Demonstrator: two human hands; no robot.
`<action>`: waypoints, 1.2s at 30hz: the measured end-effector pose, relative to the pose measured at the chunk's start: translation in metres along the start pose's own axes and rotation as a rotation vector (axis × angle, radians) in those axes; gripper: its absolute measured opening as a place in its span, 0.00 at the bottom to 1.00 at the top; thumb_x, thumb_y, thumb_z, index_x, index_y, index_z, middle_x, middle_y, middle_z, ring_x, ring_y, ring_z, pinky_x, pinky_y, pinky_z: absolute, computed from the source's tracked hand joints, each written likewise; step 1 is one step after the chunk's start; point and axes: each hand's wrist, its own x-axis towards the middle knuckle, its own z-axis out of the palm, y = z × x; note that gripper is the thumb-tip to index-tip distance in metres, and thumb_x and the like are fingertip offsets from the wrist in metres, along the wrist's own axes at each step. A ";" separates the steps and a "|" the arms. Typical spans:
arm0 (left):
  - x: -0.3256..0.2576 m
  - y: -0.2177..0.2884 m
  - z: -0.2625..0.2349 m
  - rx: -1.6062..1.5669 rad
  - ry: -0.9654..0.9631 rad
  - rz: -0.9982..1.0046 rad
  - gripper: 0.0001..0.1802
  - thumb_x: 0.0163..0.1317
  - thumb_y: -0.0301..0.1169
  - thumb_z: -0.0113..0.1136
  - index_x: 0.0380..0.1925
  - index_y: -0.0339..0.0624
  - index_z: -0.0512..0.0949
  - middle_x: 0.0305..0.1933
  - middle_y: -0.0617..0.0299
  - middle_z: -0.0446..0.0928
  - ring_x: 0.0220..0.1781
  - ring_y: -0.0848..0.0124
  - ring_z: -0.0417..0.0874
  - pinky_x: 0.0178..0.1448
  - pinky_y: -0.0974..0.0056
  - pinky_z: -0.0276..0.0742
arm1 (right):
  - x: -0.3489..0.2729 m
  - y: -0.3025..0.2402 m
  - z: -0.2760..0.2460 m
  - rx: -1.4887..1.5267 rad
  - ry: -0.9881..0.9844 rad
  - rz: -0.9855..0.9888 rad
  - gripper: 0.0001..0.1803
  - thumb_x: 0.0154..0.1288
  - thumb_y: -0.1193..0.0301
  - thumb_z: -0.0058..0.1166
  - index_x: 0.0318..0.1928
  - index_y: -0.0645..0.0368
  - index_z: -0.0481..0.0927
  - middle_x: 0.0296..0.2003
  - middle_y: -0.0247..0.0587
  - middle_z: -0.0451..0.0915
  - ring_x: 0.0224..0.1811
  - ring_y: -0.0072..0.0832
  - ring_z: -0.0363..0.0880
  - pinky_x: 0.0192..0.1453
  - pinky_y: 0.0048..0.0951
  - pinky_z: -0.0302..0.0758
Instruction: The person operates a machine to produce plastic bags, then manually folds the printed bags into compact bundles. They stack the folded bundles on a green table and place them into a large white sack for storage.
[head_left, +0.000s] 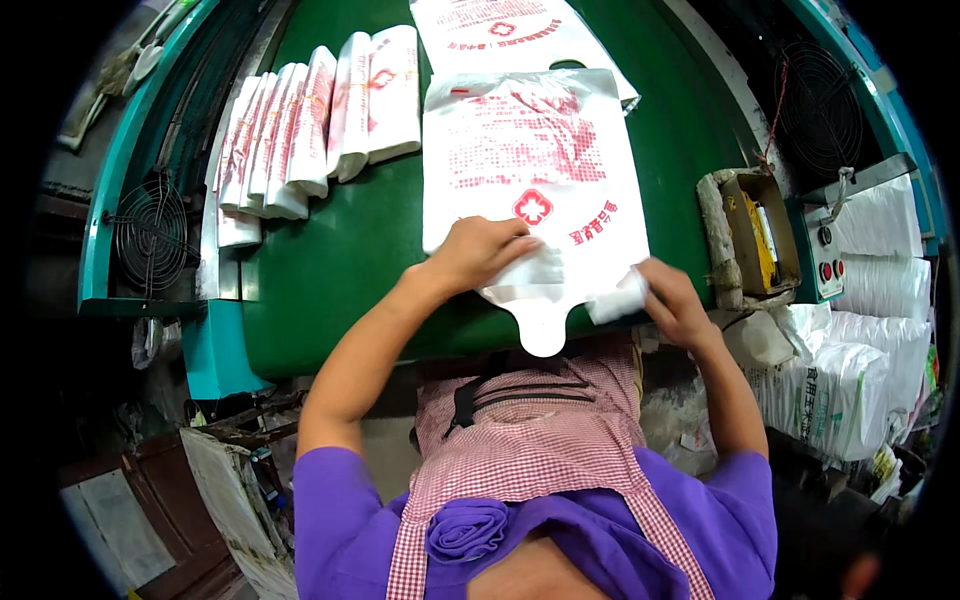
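A stack of white plastic bags with red print [530, 170] lies flat on the green table [340, 250], its handle end toward me. My left hand [480, 250] presses down on the stack's near left handle strip. My right hand [672, 300] pinches the near right handle strip, folded between fingers and thumb. A rounded white tab of the stack [543, 335] hangs over the table's front edge between my hands.
Several folded bag bundles [310, 125] lie in a row at the table's left. Another flat bag stack [500, 30] lies beyond. A cardboard box [760, 235] and a control panel with red buttons [828, 262] sit right. Fans [150, 235] flank the machine; white sacks [850, 380] pile right.
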 end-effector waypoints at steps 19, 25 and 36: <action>0.046 -0.025 -0.015 -0.079 -0.350 -0.178 0.14 0.63 0.36 0.53 0.44 0.40 0.76 0.33 0.47 0.80 0.36 0.50 0.80 0.40 0.58 0.74 | 0.086 -0.020 0.017 -0.382 -0.021 -0.161 0.31 0.62 0.58 0.54 0.60 0.64 0.67 0.62 0.56 0.64 0.67 0.49 0.59 0.68 0.44 0.59; 0.003 0.006 0.002 0.337 0.308 0.210 0.28 0.44 0.35 0.66 0.49 0.41 0.74 0.54 0.51 0.72 0.55 0.55 0.74 0.57 0.56 0.71 | 0.069 0.012 0.047 -0.665 -0.056 -0.095 0.42 0.53 0.48 0.59 0.61 0.63 0.65 0.64 0.57 0.60 0.69 0.50 0.53 0.70 0.48 0.53; 0.010 -0.007 -0.014 0.171 -0.144 -0.063 0.21 0.44 0.21 0.60 0.43 0.42 0.78 0.45 0.52 0.78 0.48 0.50 0.77 0.49 0.56 0.75 | 0.025 0.001 0.044 1.663 0.346 0.580 0.34 0.67 0.60 0.50 0.64 0.70 0.56 0.57 0.60 0.69 0.55 0.44 0.75 0.55 0.37 0.77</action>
